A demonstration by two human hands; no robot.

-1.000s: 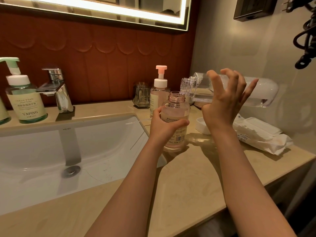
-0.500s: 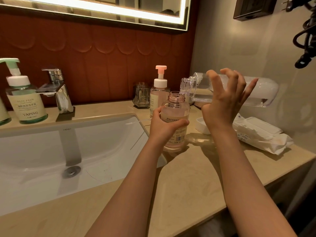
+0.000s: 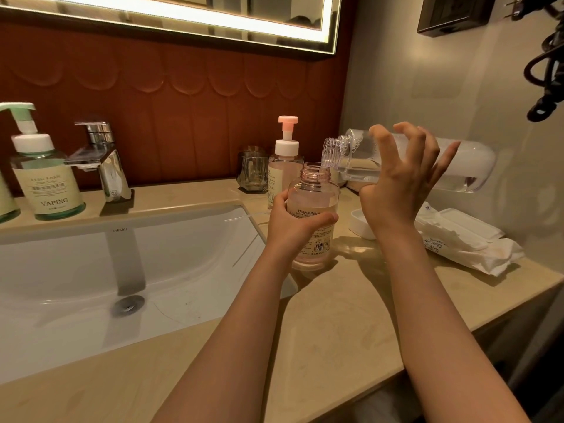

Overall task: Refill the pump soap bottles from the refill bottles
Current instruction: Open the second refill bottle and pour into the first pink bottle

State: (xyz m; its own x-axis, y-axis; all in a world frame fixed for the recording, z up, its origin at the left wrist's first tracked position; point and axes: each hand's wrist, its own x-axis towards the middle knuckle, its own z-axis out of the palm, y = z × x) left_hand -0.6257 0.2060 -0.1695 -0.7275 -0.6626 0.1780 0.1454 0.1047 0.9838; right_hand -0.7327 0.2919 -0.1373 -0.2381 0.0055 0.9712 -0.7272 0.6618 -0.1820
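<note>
Little moved since earlier frame: both hands hold same pose. My left hand [image 3: 293, 228] wraps pink soap bottle [image 3: 314, 203], pump off, standing on counter [image 3: 335, 331] beside sink [image 3: 152, 254]. My right hand [image 3: 399, 184], fingers [image 3: 383, 145] spread and curled, grips clear refill bottle [image 3: 471, 160] tipped near level, mouth just over open neck. Flow too faint to tell. Risk: mouth sits off-centre, so sudden tilt could spill soap down outside onto counter.

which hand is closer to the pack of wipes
Right. The right hand, holding the tilted refill bottle, is above and just left of the pack of wipes; the left hand grips the open soap bottle farther left, by the sink.
</note>
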